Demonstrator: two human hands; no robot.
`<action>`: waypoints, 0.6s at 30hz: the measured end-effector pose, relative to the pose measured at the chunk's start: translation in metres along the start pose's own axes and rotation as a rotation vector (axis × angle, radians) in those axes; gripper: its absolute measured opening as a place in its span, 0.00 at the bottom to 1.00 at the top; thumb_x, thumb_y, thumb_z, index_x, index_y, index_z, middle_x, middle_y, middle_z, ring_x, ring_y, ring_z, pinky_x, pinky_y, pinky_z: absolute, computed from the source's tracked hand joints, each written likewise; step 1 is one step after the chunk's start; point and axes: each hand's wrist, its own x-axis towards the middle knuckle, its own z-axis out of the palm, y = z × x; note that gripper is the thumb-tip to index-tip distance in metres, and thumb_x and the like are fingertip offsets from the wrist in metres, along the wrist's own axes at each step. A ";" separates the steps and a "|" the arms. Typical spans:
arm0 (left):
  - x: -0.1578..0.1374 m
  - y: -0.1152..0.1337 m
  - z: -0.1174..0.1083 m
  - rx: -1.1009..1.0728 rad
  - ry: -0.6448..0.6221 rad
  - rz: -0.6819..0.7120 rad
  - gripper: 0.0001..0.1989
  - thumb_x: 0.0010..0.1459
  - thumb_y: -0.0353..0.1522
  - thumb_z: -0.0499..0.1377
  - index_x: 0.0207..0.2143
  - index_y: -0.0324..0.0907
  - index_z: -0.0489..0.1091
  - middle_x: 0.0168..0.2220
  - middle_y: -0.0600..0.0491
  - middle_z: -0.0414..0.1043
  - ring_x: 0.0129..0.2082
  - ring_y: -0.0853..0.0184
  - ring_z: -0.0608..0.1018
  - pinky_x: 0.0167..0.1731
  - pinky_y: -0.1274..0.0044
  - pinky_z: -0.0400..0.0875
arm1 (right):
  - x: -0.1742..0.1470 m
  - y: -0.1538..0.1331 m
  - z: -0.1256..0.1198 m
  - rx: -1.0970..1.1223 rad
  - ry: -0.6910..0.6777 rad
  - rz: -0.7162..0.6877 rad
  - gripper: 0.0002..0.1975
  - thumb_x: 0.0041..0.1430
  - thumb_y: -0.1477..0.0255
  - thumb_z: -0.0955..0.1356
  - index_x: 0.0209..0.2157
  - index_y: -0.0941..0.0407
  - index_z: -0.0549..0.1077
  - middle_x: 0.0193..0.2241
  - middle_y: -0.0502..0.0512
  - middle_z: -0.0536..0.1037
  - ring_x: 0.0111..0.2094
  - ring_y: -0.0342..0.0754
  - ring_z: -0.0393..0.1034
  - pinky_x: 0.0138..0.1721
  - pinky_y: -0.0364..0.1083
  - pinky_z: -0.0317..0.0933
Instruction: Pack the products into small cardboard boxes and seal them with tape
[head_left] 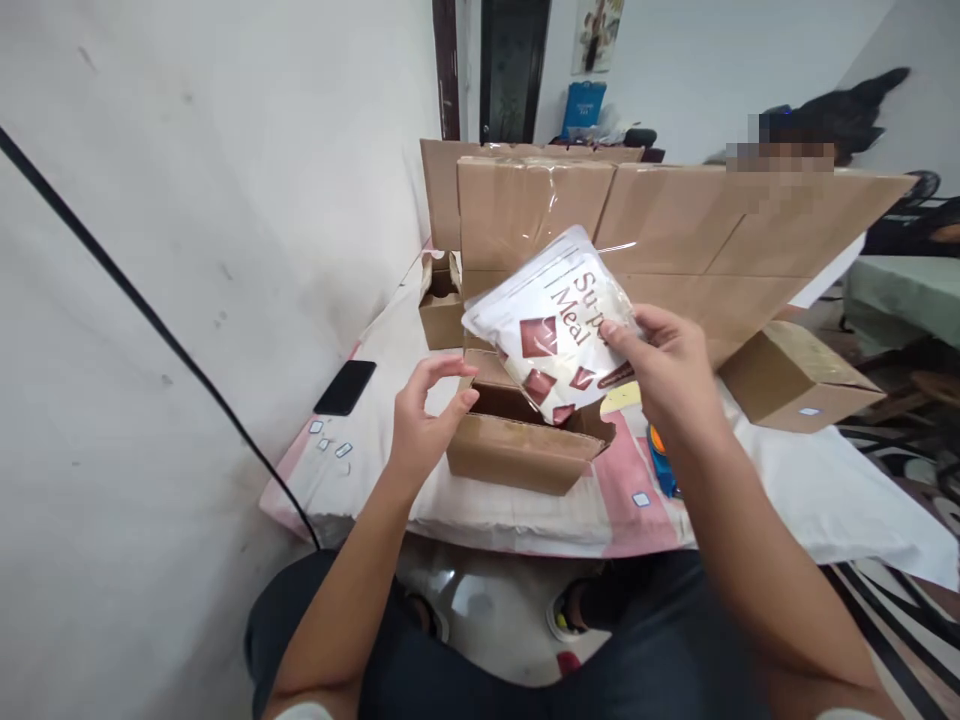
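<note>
A white food pouch [555, 320] printed "Su-per Meal" with brown-red patches is pinched at its right edge by my right hand [667, 365]. More pouch edges show behind it, so it may be a small stack. The pouch hangs tilted just above an open cardboard box [517, 455], its lower corner overlapping the box's opening. My left hand [431, 410] is at the box's left end, thumb and fingers apart with nothing between them; whether a fingertip touches the box's rim I cannot tell.
A large cardboard carton [675, 220] stands behind. A small open box [442, 305] is at left, a closed box [802, 375] at right. A phone [346, 388] and a blue-orange tape dispenser [661, 462] lie on the tablecloth [435, 515]. Another person [825, 130] is beyond the carton.
</note>
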 end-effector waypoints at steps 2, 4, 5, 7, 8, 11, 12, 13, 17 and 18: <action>0.000 0.003 -0.001 0.029 -0.049 -0.050 0.17 0.60 0.39 0.66 0.50 0.47 0.72 0.44 0.50 0.81 0.48 0.61 0.81 0.55 0.66 0.72 | -0.001 0.017 0.016 0.151 0.050 0.073 0.14 0.50 0.61 0.78 0.33 0.54 0.77 0.26 0.49 0.79 0.22 0.46 0.72 0.21 0.45 0.68; 0.000 0.006 0.001 0.076 -0.059 -0.090 0.19 0.58 0.40 0.68 0.50 0.47 0.73 0.44 0.51 0.82 0.47 0.60 0.82 0.53 0.66 0.74 | -0.006 0.032 0.031 0.258 0.066 0.117 0.15 0.51 0.60 0.77 0.35 0.53 0.75 0.31 0.49 0.81 0.26 0.47 0.75 0.25 0.46 0.71; 0.000 0.008 0.002 0.097 -0.038 -0.096 0.19 0.57 0.40 0.68 0.50 0.48 0.74 0.43 0.51 0.82 0.46 0.60 0.82 0.51 0.66 0.74 | -0.010 0.038 0.038 0.289 0.062 0.129 0.16 0.52 0.59 0.77 0.36 0.52 0.74 0.34 0.50 0.82 0.28 0.47 0.76 0.27 0.47 0.73; 0.000 0.009 0.005 0.129 0.037 -0.084 0.17 0.57 0.39 0.68 0.49 0.49 0.76 0.39 0.54 0.82 0.42 0.61 0.82 0.48 0.67 0.76 | -0.018 0.046 0.050 0.320 0.046 0.137 0.15 0.56 0.59 0.75 0.40 0.52 0.73 0.39 0.51 0.83 0.31 0.48 0.78 0.30 0.47 0.74; 0.001 0.010 0.006 0.134 0.074 -0.075 0.17 0.57 0.38 0.68 0.49 0.49 0.77 0.37 0.55 0.81 0.40 0.62 0.82 0.47 0.68 0.77 | -0.023 0.048 0.054 0.328 0.040 0.138 0.15 0.57 0.59 0.74 0.41 0.52 0.73 0.41 0.52 0.83 0.32 0.48 0.78 0.32 0.47 0.75; 0.004 0.013 0.011 0.049 0.112 -0.113 0.17 0.58 0.38 0.68 0.49 0.48 0.78 0.36 0.55 0.80 0.37 0.64 0.82 0.43 0.71 0.79 | -0.033 0.050 0.060 0.307 0.024 0.139 0.14 0.60 0.59 0.72 0.42 0.51 0.72 0.43 0.52 0.83 0.35 0.49 0.79 0.35 0.49 0.76; 0.005 0.014 0.012 -0.005 0.106 -0.146 0.16 0.58 0.38 0.67 0.49 0.47 0.78 0.38 0.54 0.80 0.37 0.65 0.82 0.41 0.72 0.79 | -0.035 0.049 0.060 0.285 0.020 0.131 0.14 0.61 0.58 0.72 0.43 0.51 0.72 0.43 0.52 0.83 0.37 0.50 0.80 0.36 0.49 0.76; 0.007 0.016 0.013 -0.059 0.096 -0.176 0.16 0.58 0.38 0.67 0.49 0.46 0.78 0.40 0.53 0.80 0.37 0.65 0.82 0.40 0.73 0.80 | -0.037 0.048 0.058 0.257 0.018 0.118 0.14 0.62 0.58 0.71 0.44 0.50 0.72 0.44 0.52 0.83 0.39 0.50 0.80 0.38 0.50 0.76; 0.009 0.018 0.015 -0.148 0.032 -0.236 0.14 0.59 0.37 0.66 0.47 0.43 0.80 0.44 0.51 0.81 0.41 0.62 0.83 0.42 0.72 0.81 | -0.054 0.037 0.043 0.050 -0.032 0.061 0.16 0.65 0.57 0.68 0.49 0.51 0.72 0.49 0.55 0.81 0.48 0.53 0.78 0.46 0.52 0.75; 0.009 0.018 0.014 -0.138 0.019 -0.238 0.14 0.60 0.37 0.66 0.47 0.44 0.80 0.43 0.52 0.81 0.41 0.62 0.83 0.43 0.72 0.81 | -0.061 0.035 0.037 -0.060 -0.059 0.053 0.18 0.65 0.57 0.69 0.52 0.51 0.72 0.52 0.56 0.80 0.50 0.54 0.77 0.48 0.53 0.73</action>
